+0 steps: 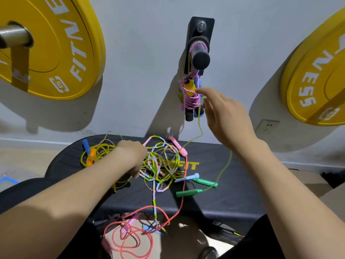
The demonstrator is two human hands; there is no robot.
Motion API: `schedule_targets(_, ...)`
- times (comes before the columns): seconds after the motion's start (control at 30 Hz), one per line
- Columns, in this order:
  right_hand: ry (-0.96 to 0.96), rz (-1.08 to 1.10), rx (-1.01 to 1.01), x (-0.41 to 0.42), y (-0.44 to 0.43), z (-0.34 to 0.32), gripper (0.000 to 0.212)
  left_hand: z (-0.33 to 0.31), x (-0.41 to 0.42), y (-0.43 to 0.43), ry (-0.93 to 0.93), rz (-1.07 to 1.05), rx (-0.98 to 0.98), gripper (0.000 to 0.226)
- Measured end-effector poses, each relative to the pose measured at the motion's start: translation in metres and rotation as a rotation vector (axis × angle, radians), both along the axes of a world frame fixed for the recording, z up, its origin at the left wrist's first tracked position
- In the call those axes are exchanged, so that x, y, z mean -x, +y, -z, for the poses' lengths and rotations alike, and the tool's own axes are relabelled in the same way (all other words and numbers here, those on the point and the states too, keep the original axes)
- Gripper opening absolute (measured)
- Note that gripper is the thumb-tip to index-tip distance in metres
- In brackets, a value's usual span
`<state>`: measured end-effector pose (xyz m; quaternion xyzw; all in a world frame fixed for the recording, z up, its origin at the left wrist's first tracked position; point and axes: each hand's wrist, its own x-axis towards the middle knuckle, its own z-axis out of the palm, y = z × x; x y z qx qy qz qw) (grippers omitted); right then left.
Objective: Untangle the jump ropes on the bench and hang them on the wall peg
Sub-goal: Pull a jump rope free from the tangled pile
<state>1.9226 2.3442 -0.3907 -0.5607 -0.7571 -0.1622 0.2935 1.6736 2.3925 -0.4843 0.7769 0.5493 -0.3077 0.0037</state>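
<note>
A dark padded counter (224, 199) holds a big messy pile of jump ropes (160, 165). In the pile are a rope made of little beads in yellow, blue and pink, a yellow rope with a blue handle and an orange handle, and a pink handle.

Two green handles (196, 186) lie on the counter beside the pile. Their thin green rope (200, 116) goes up to the right hand (222, 113). That hand is up by the wall with its fingers spread open, and the green rope hangs from its fingertips.

The left hand (130, 156) rests curled on the pile. I cannot tell just which rope it has hold of.

A red rope (130, 238) falls off the front of the counter and loops below it.

On the wall peg (200, 55) a pink rope bundle (189, 94) already hangs, wound round some handles.

Yellow letters on the counter end in "FIT". A yellow weight plate (61, 43) on the left says "FITNE". Another yellow plate (317, 75) on the right says "NESS".
</note>
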Motion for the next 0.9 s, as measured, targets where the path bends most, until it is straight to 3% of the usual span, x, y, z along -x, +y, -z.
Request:
schedule_targets(0.07, -0.067, 0.119, 0.134, -0.009, 0.008, 0.008, 0.03, 0.006, 0.001, 0.0, 0.043, 0.024, 0.012, 0.06)
schedule_targets(0.13, -0.181, 0.258, 0.403, -0.019, 0.016, 0.023, 0.027, 0.011, 0.003, 0.0, 0.07, 0.075, -0.029, 0.044)
schedule_targets(0.2, -0.316, 0.32, 0.707, -0.026, 0.018, 0.039, 0.032, 0.007, 0.004, 0.002, -0.017, 0.086, -0.07, 0.033)
schedule_targets(0.27, -0.354, 0.29, 0.915, -0.023, 0.017, 0.052, 0.037, -0.001, 0.005, 0.009, -0.295, 0.048, -0.074, 0.018)
schedule_targets(0.3, -0.35, 0.249, 0.956, -0.018, 0.019, 0.056, 0.037, -0.008, 0.006, 0.012, -0.498, 0.007, -0.057, 0.022)
schedule_targets(0.4, -0.359, 0.09, 0.939, 0.01, 0.025, 0.063, 0.034, -0.032, 0.0, 0.013, -1.143, -0.158, 0.013, 0.032)
schedule_targets(0.47, -0.303, -0.057, 0.941, 0.032, 0.026, 0.066, 0.055, -0.046, -0.009, 0.008, -1.589, -0.324, 0.222, 0.028)
schedule_targets(0.53, -0.124, -0.205, 1.039, 0.052, 0.022, 0.065, 0.093, -0.059, -0.014, 0.005, -1.989, -0.466, 0.55, 0.026)
schedule_targets(0.6, 0.13, -0.323, 1.139, 0.07, 0.017, 0.063, 0.104, -0.069, -0.015, 0.002, -2.222, -0.504, 0.748, 0.024)
schedule_targets(0.63, 0.23, -0.376, 1.142, 0.077, 0.016, 0.064, 0.093, -0.073, -0.013, 0.002, -2.307, -0.513, 0.777, 0.022)
schedule_targets(0.7, 0.391, -0.438, 1.07, 0.087, 0.015, 0.064, 0.05, -0.079, -0.01, 0.002, -2.445, -0.557, 0.704, 0.018)
schedule_targets(0.73, 0.49, -0.445, 1.037, 0.091, 0.015, 0.061, 0.032, -0.081, -0.008, 0.003, -2.462, -0.588, 0.581, 0.017)
schedule_targets(0.8, 0.756, -0.418, 1.014, 0.096, 0.014, 0.052, 0.032, -0.077, -0.004, 0.006, -2.348, -0.636, 0.319, 0.022)
schedule_targets(0.83, 0.92, -0.422, 1.004, 0.097, 0.014, 0.045, 0.032, -0.072, -0.002, 0.006, -2.245, -0.644, 0.267, 0.036)
schedule_targets(0.9, 1.207, -0.444, 0.888, 0.096, 0.011, 0.029, 0.031, -0.06, 0.001, 0.005, -2.048, -0.533, 0.378, 0.064)
